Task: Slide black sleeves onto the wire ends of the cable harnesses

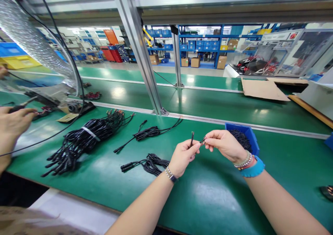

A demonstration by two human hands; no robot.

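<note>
A black cable end [191, 139] is pinched in the narrow grip of the left hand [183, 158], a second in the right hand [224, 145], raised above the green bench [208, 200] for close viewing, beside a blue bin [253, 138].

On the near bench [208, 193], from the left: a large cable bundle [84, 141] near the front edge; a smaller cable coil [147, 132] behind and right of it, short of the rear rail [234, 121]; a third coil [152, 164] in front of that. A parts bin [241, 138] stands at the rear rail, behind the right hand [223, 145]. The left hand [183, 157] is beside it, a short cable end [191, 139] held between them.
</note>
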